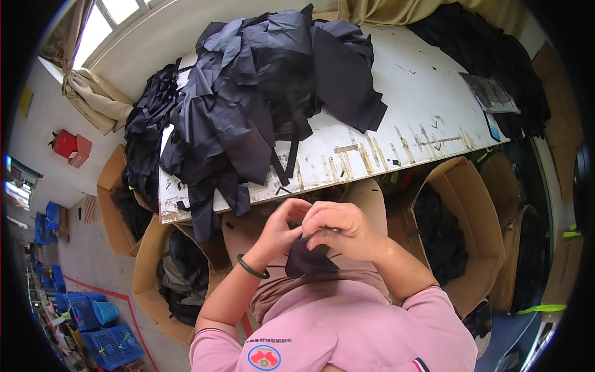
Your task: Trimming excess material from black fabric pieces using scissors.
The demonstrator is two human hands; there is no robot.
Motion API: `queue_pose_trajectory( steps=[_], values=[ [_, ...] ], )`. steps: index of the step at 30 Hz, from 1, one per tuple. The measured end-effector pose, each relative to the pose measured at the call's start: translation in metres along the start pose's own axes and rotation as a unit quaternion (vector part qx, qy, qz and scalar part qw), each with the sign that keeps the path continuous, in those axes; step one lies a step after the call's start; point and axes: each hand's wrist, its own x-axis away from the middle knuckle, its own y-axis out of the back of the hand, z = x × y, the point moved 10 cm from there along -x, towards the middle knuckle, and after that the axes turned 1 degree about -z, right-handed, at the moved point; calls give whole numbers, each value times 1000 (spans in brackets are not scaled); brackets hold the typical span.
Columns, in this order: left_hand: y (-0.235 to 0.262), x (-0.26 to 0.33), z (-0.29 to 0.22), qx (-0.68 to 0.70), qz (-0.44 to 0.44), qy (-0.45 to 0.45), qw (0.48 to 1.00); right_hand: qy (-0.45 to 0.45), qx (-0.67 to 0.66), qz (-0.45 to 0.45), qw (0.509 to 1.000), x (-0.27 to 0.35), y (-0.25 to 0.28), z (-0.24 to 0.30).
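Both my hands are raised close together in front of my body, just off the front edge of the table. My left hand (285,226), with a dark green bangle on its wrist, pinches the top of a black fabric piece (308,261). The rest of that piece hangs down over my lap. Fingers curled, my right hand (342,228) meets the left at the fabric's upper edge. Something small and greyish shows by its curled fingers, too small to name. The fingertips and the edge between them are partly hidden.
A large heap of black fabric pieces (248,93) covers the left of the white table (403,80) and hangs over its edge. Cardboard boxes with dark cloth stand at left (147,282) and right (486,229). More black fabric (483,49) lies at back right, near a clear-wrapped packet (489,93).
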Motion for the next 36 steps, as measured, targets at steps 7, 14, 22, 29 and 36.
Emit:
queue_pose_trajectory(
  steps=[7,14,22,29,36],
  values=[
    [-12,37,-75,-93,-27,-170,981,-89,50,-97,990,10,26,-26],
    [-7,37,-53,-69,-83,-110,988,-190,-14,-70,979,16,22,-55],
    [-5,34,-46,62,-115,-105,986,-286,-208,-84,932,30,6,-79],
    [-6,33,-32,153,-111,-96,977,-337,-383,-144,848,45,-10,-94],
    [-8,33,-44,76,-102,-136,983,-375,-441,-77,812,48,-21,-107]
  ],
)
